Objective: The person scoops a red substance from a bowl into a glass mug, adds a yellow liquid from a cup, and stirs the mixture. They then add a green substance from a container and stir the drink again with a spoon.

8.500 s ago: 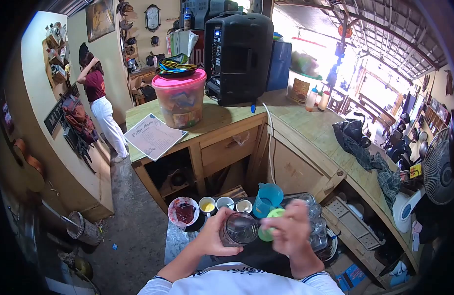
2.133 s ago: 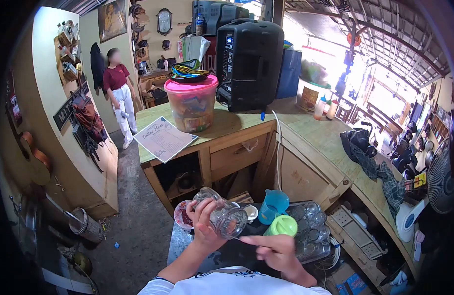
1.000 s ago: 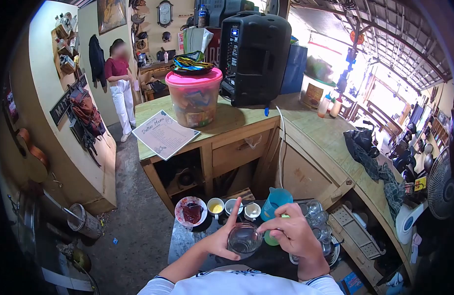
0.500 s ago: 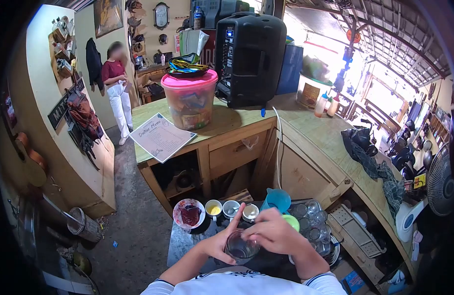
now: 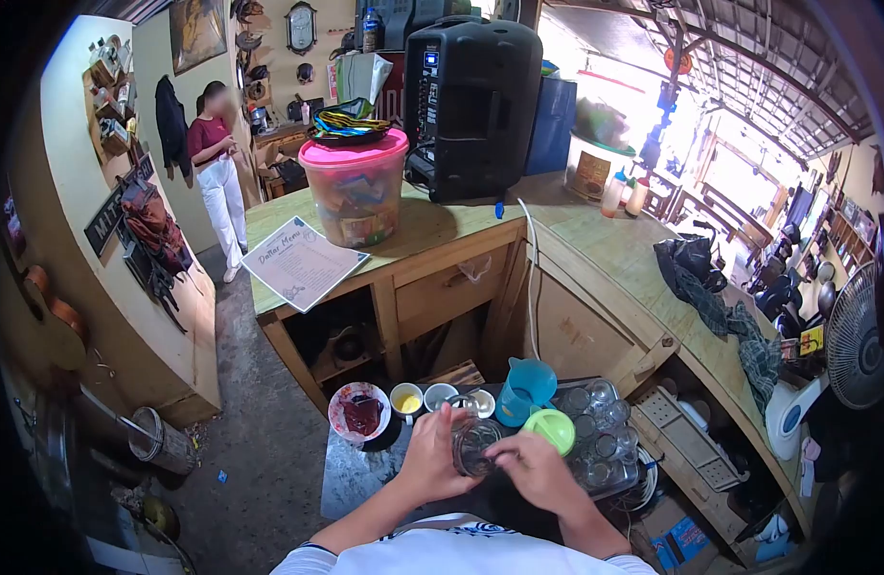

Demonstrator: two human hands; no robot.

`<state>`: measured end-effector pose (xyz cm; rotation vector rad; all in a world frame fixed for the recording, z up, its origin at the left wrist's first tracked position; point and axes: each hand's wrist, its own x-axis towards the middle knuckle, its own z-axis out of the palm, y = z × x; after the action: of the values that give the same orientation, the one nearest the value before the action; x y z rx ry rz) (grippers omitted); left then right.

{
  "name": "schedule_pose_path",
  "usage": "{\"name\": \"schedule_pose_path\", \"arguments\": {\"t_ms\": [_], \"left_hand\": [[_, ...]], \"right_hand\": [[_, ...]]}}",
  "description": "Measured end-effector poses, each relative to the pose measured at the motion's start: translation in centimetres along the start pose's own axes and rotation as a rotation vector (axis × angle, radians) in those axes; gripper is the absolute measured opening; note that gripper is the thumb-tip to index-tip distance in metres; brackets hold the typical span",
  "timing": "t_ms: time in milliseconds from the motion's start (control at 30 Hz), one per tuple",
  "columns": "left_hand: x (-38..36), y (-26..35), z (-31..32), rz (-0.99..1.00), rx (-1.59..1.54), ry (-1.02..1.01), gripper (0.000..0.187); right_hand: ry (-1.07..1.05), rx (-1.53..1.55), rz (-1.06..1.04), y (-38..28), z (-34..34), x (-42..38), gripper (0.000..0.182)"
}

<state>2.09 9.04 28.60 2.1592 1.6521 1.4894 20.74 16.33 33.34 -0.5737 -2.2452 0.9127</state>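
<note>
My left hand (image 5: 428,458) is wrapped round a clear drinking glass (image 5: 474,447), tilted so its mouth faces up at me. At the glass's right rim my right hand (image 5: 538,468) has its fingers pinched together; whatever they hold, if anything, is too small to make out. Beyond the glass stand white cups (image 5: 406,400), one with something yellow inside. Left of them is a bowl (image 5: 359,414) holding a dark red mass. A blue jug (image 5: 525,391) and a light green lid (image 5: 550,431) lie close to my right hand.
Several upturned glasses (image 5: 600,426) crowd a tray at the right. Behind is a wooden counter (image 5: 451,230) with a pink-lidded tub (image 5: 355,192), a menu sheet (image 5: 303,264) and a black speaker (image 5: 475,110). A person (image 5: 217,172) stands at the back left; a fan (image 5: 849,335) is at far right.
My right hand has drawn back from over the glass's mouth to its right rim. The glass has been raised slightly and tilted in my left hand. The view has shifted a little.
</note>
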Motion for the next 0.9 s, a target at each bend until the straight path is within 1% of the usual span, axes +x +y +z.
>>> {"name": "schedule_pose_path", "arguments": {"t_ms": [33,100,167,233,300,333,367,433,500,567,600,633,700,733,800,833,900], "left_hand": [[0.0,0.0,0.2,0.045,0.060,0.034,0.133],[-0.4,-0.3,0.8,0.049,0.099,0.055,0.132],[-0.8,-0.5,1.3,0.047,0.137,0.072,0.132],[-0.8,-0.2,2.2,0.068,0.217,0.139,0.131],[-1.0,0.1,2.9,0.067,0.218,0.147,0.130],[-1.1,0.2,3.1,0.065,0.221,0.156,0.130],[-1.2,0.0,3.1,0.071,0.221,0.156,0.130],[-1.7,-0.5,3.0,-0.071,0.355,0.055,0.134],[-2.2,-1.3,3.2,-0.080,0.346,0.054,0.134],[-2.8,-1.4,3.6,-0.094,0.332,0.048,0.134],[-3.0,-1.3,4.0,-0.067,0.244,0.018,0.131],[-3.2,-1.2,4.4,-0.042,0.154,-0.012,0.127],[-3.9,-1.9,5.2,-0.051,0.129,-0.053,0.127],[-4.2,-2.4,5.5,-0.106,0.134,-0.098,0.127],[-4.4,-2.9,5.1,-0.236,0.176,-0.189,0.130],[-4.7,-3.4,5.1,-0.235,0.174,-0.192,0.130],[-6.1,-5.4,6.3,-0.616,-0.304,-0.071,0.134]], "right_hand": [[0.004,0.000,0.001,0.2,0.0,-0.5,0.016],[0.014,0.199,0.076,0.6,-0.7,-1.2,0.026],[0.199,0.577,0.282,1.0,-1.4,-2.0,0.039],[0.113,0.498,0.355,0.9,-0.7,-2.0,0.046],[-0.071,0.480,0.447,0.8,1.5,-2.3,0.046],[-0.047,0.603,0.493,1.4,2.4,-2.6,0.042],[-0.043,0.603,0.490,1.5,2.1,-2.6,0.042],[0.135,0.847,0.639,1.9,0.4,-2.5,0.045],[0.121,0.837,0.614,2.8,0.2,-2.7,0.048],[0.058,0.736,0.673,3.3,1.8,-3.1,0.046],[0.022,0.718,0.646,2.1,2.6,-2.6,0.044],[-0.059,0.749,0.658,3.8,3.8,-3.3,0.042],[0.003,0.719,0.698,3.7,3.6,-3.5,0.043],[-0.002,0.720,0.702,3.7,3.3,-3.5,0.043],[0.118,0.789,0.734,4.1,2.1,-3.6,0.046],[0.121,0.789,0.736,4.8,1.9,-4.0,0.046],[0.285,1.040,0.773,7.0,1.8,-5.5,0.049]]}}
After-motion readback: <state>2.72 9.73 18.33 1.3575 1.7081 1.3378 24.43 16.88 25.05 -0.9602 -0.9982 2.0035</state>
